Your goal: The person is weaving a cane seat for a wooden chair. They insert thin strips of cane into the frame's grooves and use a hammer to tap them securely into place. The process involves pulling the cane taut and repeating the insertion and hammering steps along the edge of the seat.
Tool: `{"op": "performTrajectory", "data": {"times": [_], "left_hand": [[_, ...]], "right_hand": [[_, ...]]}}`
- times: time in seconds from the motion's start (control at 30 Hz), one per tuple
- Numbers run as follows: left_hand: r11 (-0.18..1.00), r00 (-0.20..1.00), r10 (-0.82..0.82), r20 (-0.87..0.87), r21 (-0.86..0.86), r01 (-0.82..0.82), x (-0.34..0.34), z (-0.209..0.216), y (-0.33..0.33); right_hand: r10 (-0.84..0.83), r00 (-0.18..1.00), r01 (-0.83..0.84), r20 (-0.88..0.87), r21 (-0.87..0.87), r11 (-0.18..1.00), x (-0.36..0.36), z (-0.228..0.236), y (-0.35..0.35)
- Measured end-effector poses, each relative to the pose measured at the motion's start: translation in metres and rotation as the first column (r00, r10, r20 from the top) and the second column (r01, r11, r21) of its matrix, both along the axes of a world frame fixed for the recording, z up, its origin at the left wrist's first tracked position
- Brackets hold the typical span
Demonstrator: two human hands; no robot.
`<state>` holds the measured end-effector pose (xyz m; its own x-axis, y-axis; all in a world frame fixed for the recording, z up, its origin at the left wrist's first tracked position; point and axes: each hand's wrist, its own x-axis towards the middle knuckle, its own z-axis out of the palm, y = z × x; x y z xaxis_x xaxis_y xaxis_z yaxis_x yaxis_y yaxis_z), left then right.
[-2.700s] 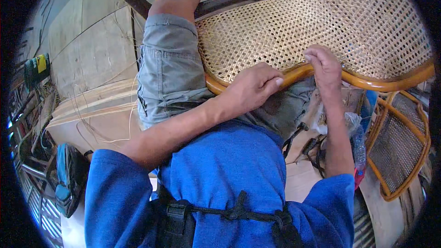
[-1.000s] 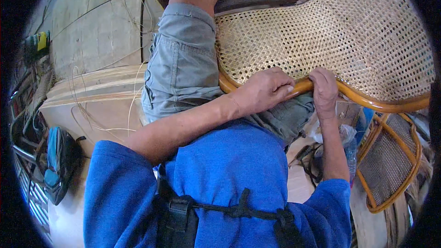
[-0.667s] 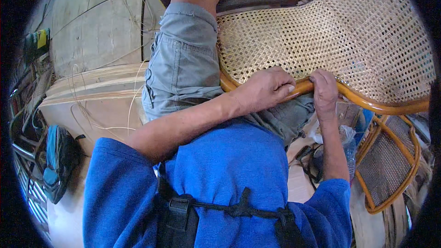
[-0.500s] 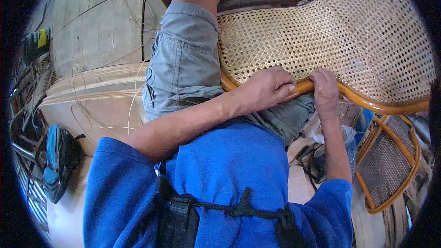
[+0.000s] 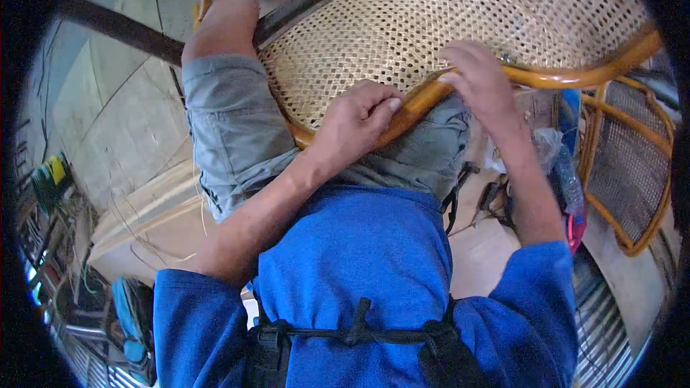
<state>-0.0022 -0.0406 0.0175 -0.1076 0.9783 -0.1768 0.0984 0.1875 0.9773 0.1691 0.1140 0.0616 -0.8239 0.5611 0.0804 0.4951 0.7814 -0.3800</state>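
Note:
A woven cane chair seat or back panel point(image 5: 374, 43) leans over my lap, edged by a glossy orange-brown curved rattan rail point(image 5: 424, 100). My left hand point(image 5: 356, 115) is closed on the rail where it crosses my thighs, with its thumb and curled fingers close together. Further right, my right hand point(image 5: 478, 82) stands open over the rail's bend. Its fingers stretch toward the weave, apart from the thumb, and are a little blurred. Whether its fingertips touch the rail or the cane I cannot tell.
A second rattan frame with dark mesh point(image 5: 629, 165) stands at the right. Near my right forearm lie a clear plastic bag point(image 5: 546, 147) and a plastic bottle point(image 5: 571, 190). Stacked wooden boards point(image 5: 154, 205) and a dark teal backpack point(image 5: 129, 320) are at the left. A dark bar point(image 5: 122, 29) crosses the upper left.
My right hand has opened from its grip on the rail, fingers now lifted and spread. My left hand stays closed at the rail. The whole view has tilted and the chair appears further left and higher.

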Motion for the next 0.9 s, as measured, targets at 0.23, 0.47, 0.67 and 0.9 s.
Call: {"op": "performTrajectory", "data": {"times": [0.23, 0.47, 0.67, 0.9], "left_hand": [[0.942, 0.966, -0.016, 0.257, -0.319, 0.100, -0.009, 0.018, 0.020], [0.902, 0.865, -0.309, -0.395, 0.166, 0.398, -0.013, 0.015, 0.124], [0.682, 0.528, -0.626, -0.574, -0.074, 0.727, 0.019, 0.007, 0.168], [0.704, 0.560, -0.614, -0.556, -0.066, 0.707, 0.022, -0.006, 0.175]], "right_hand": [[-0.911, 0.358, 0.929, 0.206, -0.179, 0.325, 0.156, -0.058, -0.140], [-0.861, 0.300, 0.927, 0.411, -0.339, 0.161, 0.190, -0.107, -0.197], [-0.885, 0.428, 0.896, 0.182, -0.212, 0.390, 0.182, -0.097, -0.205], [-0.991, 0.129, 0.867, -0.025, -0.483, 0.124, 0.139, -0.031, -0.190]]}}
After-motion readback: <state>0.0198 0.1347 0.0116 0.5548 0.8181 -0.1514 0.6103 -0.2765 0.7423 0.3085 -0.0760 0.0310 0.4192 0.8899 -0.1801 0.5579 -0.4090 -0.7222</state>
